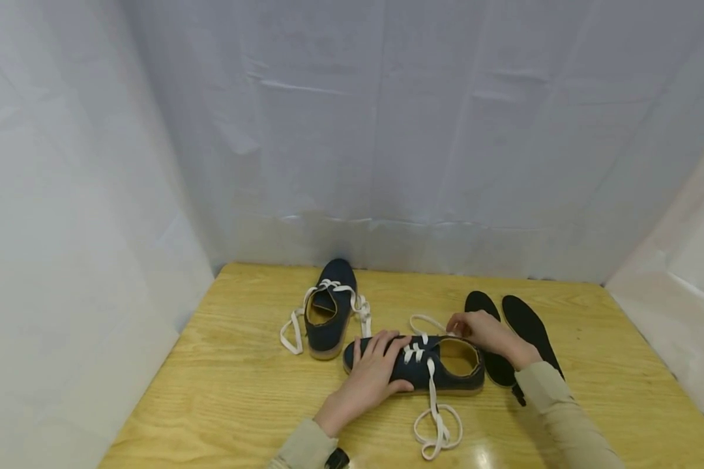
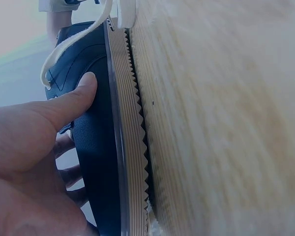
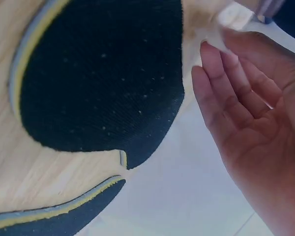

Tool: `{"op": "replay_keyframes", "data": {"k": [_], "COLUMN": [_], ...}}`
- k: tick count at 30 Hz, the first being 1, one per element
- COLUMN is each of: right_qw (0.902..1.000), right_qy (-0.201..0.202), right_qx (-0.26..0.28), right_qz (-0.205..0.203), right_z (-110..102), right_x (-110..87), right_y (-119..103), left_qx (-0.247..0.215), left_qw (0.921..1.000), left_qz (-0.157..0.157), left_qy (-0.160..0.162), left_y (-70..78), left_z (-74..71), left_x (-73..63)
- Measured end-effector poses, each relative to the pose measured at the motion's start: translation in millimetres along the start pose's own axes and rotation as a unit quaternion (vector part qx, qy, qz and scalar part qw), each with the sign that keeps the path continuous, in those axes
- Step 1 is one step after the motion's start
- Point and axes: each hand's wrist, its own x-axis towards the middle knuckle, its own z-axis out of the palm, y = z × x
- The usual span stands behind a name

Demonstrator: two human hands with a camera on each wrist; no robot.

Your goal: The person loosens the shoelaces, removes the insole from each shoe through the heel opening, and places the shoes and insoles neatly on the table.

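Note:
A dark navy shoe (image 1: 413, 374) with white laces lies sideways on the wooden table, toe to the left. My left hand (image 1: 368, 372) grips its toe end from above; in the left wrist view the thumb (image 2: 81, 97) presses one side of the upper while the other fingers reach across. At the far side of the shoe's opening, my right hand (image 1: 485, 332) pinches a white shoelace (image 3: 215, 38) between thumb and forefinger, blurred in the right wrist view. The other lace end (image 1: 436, 420) hangs over the near side and loops on the table.
A matching shoe (image 1: 327, 335) stands behind to the left, toe away, laces loose. Two black insoles lie at the right: one (image 1: 481, 303) partly under my right hand, the other (image 1: 528, 326) beside it. White sheeting (image 1: 422, 130) encloses the table's back and sides.

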Motion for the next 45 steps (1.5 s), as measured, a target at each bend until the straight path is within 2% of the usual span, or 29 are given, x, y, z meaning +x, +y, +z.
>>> {"op": "replay_keyframes", "data": {"k": [3, 10, 14, 20, 28, 37, 45], "right_qw": [0.9998, 0.9943, 0.9936, 0.9922, 0.9897, 0.9892, 0.9843], "right_qy": [0.012, 0.055, 0.06, 0.042, 0.016, 0.041, 0.083], "right_qx": [0.016, 0.09, 0.093, 0.113, 0.142, 0.134, 0.137], "right_qz": [-0.009, -0.018, -0.02, -0.032, 0.011, 0.043, 0.073], "right_z": [-2, -9, -10, -4, -2, 2, 7], "right_x": [-4.8, -19.7, -27.2, -37.7, -46.3, -57.5, -69.1], "right_y": [0, -8, -14, -16, -18, -26, -43], "left_qx": [0.001, 0.014, 0.026, 0.029, 0.024, 0.026, 0.008], "left_qw": [1.0, 0.9999, 0.9996, 0.9996, 0.9996, 0.9993, 0.9985], "left_qz": [-0.003, -0.006, -0.002, -0.001, -0.006, 0.0, 0.027], "left_qy": [-0.003, -0.002, 0.006, 0.004, -0.011, -0.026, -0.048], "left_y": [0.1, -1.9, -2.5, -1.8, -0.1, 3.7, 0.1], "left_z": [0.6, 2.5, 3.3, 4.6, 4.3, 4.9, -7.4], "left_x": [0.2, 0.9, 1.5, 1.8, 1.7, 2.0, 5.2]}}
